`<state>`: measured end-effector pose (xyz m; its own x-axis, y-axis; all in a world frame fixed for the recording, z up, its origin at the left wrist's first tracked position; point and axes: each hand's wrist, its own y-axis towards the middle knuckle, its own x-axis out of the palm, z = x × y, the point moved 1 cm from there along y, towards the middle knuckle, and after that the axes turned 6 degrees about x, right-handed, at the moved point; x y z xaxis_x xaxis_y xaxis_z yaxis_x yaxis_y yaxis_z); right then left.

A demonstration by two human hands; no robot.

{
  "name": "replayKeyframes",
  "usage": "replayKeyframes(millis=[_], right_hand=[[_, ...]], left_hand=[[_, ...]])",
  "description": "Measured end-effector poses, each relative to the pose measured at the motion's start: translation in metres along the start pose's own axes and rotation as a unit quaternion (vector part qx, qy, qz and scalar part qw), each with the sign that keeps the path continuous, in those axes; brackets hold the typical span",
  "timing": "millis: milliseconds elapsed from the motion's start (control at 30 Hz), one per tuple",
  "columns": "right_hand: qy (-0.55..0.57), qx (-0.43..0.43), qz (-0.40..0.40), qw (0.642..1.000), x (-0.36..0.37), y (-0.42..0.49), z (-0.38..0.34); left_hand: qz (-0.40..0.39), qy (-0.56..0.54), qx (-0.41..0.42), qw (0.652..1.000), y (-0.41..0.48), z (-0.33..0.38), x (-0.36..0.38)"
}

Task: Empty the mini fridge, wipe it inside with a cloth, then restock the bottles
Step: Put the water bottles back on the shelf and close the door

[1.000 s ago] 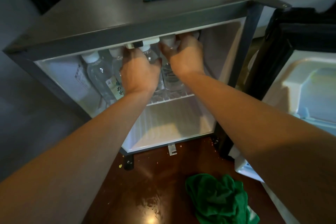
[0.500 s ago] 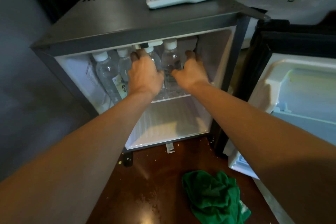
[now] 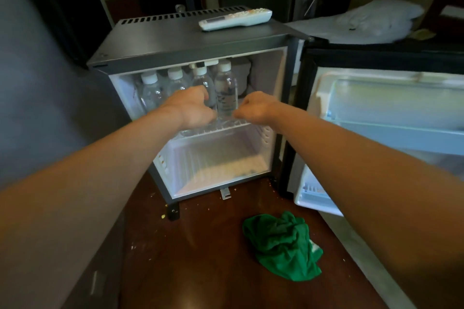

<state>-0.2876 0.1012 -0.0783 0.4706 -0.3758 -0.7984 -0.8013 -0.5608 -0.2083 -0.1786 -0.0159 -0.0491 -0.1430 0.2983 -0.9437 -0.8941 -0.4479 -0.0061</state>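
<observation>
Looking full, heavy and slick, the bottles [image 3: 226, 88] at upper centre wanted grasping round the waist; left grip [image 3: 192, 108] and right grip [image 3: 254, 108] hung curled, empty.

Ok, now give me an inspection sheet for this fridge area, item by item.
Surface: dark brown wood, glossy, with scattered crumbs.
Job's things: mini fridge with its door swung open; four bottles upright on the upper shelf; no bottles in the lower compartment; green cloth crumpled on the wood.
Clutter: white remote on the fridge top.
Grippers: left hand curled in front of the bottles, grip unclear; right hand curled, holding nothing.
Cables: nothing seen.
Surroundings: dim room; white fabric heap beyond the door.
</observation>
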Motion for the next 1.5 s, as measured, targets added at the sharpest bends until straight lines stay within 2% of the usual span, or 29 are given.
replayKeyframes(millis=[267,500,633,800,867,1000,1100,1233,1400,1500], right_hand=[[-0.026,-0.021,0.048,0.998,-0.05,-0.076,0.017],[-0.032,-0.025,0.083,0.996,-0.099,-0.103,0.044],[-0.062,-0.045,0.131,0.988,-0.142,-0.113,0.064],[-0.18,-0.038,0.249,0.951,-0.193,-0.117,0.108],[-0.232,0.011,0.24,0.943,-0.208,-0.119,0.13],[-0.304,0.087,0.156,0.936,-0.215,-0.119,0.177],[-0.359,0.066,0.161,0.917,-0.211,-0.123,0.189],[-0.374,0.061,0.188,0.906,-0.207,-0.131,0.177],[-0.43,0.013,0.264,0.863,-0.187,-0.15,0.155],[-0.453,0.01,0.281,0.846,-0.176,-0.171,0.131]], left_hand=[[-0.005,0.004,0.057,0.998,-0.036,0.036,-0.02],[0.002,0.004,0.068,0.998,-0.055,0.087,-0.039],[0.011,-0.005,0.067,0.998,-0.057,0.126,-0.044],[0.034,-0.016,0.071,0.997,-0.059,0.175,-0.028],[0.034,-0.015,0.061,0.997,-0.061,0.189,-0.019],[0.044,-0.017,0.049,0.998,-0.071,0.207,-0.004],[0.041,-0.01,0.041,0.998,-0.082,0.211,0.005],[0.025,0.008,0.024,0.999,-0.099,0.209,0.013],[0.038,0.022,0.029,0.999,-0.119,0.2,0.019],[0.037,0.047,0.033,0.998,-0.136,0.188,0.018]])
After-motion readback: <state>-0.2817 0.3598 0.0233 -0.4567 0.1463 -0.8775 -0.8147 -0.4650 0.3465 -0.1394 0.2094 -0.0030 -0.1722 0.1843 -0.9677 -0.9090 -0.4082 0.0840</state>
